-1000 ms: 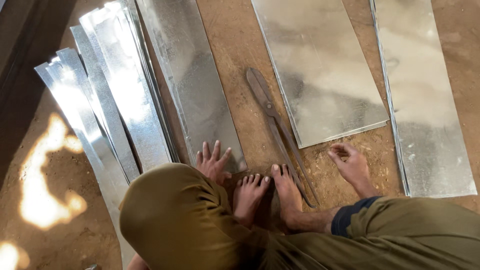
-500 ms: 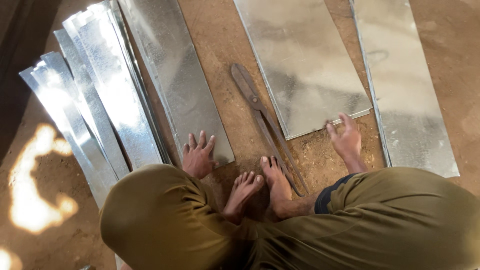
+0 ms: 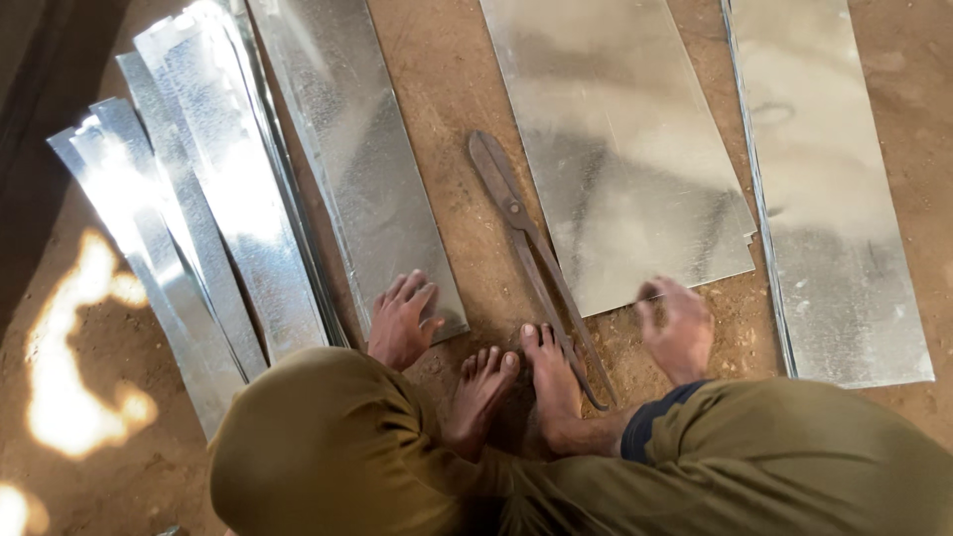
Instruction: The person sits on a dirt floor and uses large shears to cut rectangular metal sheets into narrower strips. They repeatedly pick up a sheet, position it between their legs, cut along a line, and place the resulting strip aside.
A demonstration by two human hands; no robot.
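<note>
My left hand [image 3: 402, 323] lies flat with fingers spread on the near end of a long galvanised metal strip [image 3: 362, 169]. My right hand [image 3: 677, 328] has its fingers curled over the near edge of a wide metal sheet [image 3: 615, 149] in the middle. Rusty long-handled tin snips [image 3: 526, 238] lie on the dirt floor between the strip and the sheet, their handles running to my bare feet [image 3: 541, 382]. My knees in olive trousers fill the bottom of the view.
A fanned pile of narrow shiny metal strips [image 3: 189, 218] lies at the left. Another wide metal sheet [image 3: 834, 199] lies at the right. The ground is brown dirt with a bright sun patch [image 3: 79, 387] at the lower left.
My right hand moved from the dirt up onto the middle sheet's near edge, then left along it, and curled its fingers. My left hand stayed on the strip's end.
</note>
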